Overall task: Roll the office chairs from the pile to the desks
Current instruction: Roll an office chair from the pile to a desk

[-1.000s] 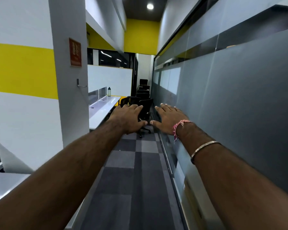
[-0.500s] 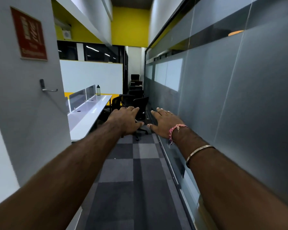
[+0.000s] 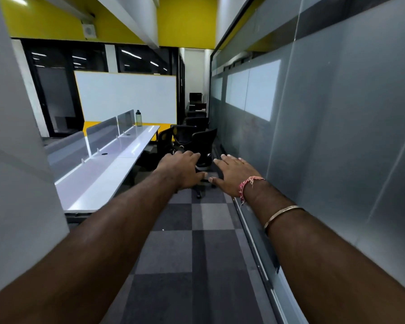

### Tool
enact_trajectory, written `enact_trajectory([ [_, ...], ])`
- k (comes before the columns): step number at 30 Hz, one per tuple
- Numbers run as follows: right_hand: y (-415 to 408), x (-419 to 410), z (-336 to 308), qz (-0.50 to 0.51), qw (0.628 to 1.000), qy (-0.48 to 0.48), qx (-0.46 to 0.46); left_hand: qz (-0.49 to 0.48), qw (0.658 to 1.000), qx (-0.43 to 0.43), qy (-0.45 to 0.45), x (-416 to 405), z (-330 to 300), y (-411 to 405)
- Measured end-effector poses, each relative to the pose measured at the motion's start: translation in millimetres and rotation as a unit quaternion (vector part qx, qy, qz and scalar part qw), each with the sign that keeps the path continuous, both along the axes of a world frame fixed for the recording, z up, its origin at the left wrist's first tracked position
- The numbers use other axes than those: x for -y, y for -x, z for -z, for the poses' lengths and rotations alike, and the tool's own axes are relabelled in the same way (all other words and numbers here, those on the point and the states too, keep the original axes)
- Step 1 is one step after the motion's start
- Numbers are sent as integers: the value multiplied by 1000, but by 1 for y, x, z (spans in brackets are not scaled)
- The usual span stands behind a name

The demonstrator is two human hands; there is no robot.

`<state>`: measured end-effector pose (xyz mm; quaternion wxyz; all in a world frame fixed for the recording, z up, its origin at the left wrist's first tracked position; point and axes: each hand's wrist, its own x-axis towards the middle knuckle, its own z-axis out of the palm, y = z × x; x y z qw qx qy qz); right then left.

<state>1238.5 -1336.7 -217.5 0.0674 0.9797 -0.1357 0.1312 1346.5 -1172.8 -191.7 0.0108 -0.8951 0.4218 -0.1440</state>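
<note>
No legible writing or brand marks anywhere in view.

Landmark: white tabletop (image 3: 108, 174), long, with low grey dividers. Water bottle (image 3: 139, 118) stands at its far end. Whiteboard (image 3: 126, 97) on the wall behind it. Office chairs (image 3: 197, 139), black, are piled just past the tabletop's far right corner, along the frosted glass partition (image 3: 313, 136).

Floor: grey checked carpet tiles (image 3: 185, 253), aisle right of the tabletop. Yellow upper walls.

Left hand (image 3: 182, 169) and right hand (image 3: 234, 174) are outstretched over the aisle, palms down; each grip is slack, fingers extended, holding nothing.
</note>
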Motion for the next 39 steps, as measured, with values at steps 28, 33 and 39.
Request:
enact_trajectory([
  [28,-524,447,10,15,999,-8,-36,15,998,-54,-28,470,19,-515],
  [33,-596,517,20,29,998,-11,-52,24,997,-67,-36,535,28,-588],
  [39,-715,603,44,9,998,-10,-56,1,997,-61,-48,622,43,-696],
])
